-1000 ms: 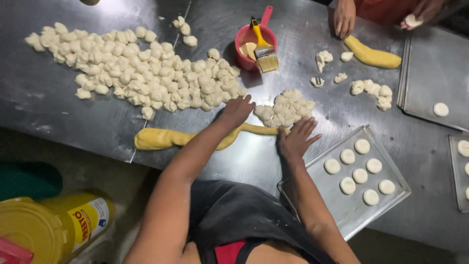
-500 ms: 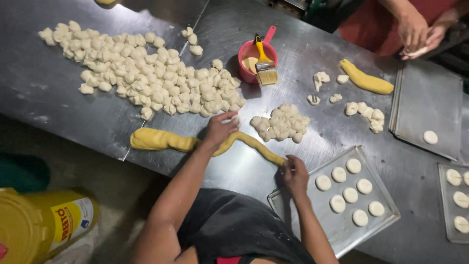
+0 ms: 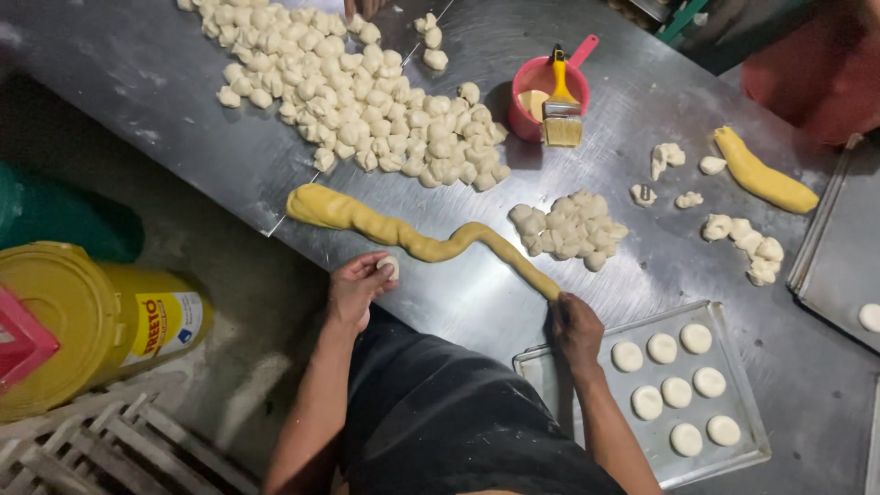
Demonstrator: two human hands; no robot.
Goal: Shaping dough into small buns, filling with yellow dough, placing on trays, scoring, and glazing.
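Pink cup with brush, yellow bucket, big heap of dough pieces

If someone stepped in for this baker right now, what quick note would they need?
Left hand: holds a small white dough ball at the table edge.
Right hand: grips the thin end of the long yellow dough rope, which lies across the steel table.
Done: seven flattened rounds sit on the tray by the right hand.
Left: a big heap of white dough pieces and a smaller pile lie beyond the rope, unshaped.
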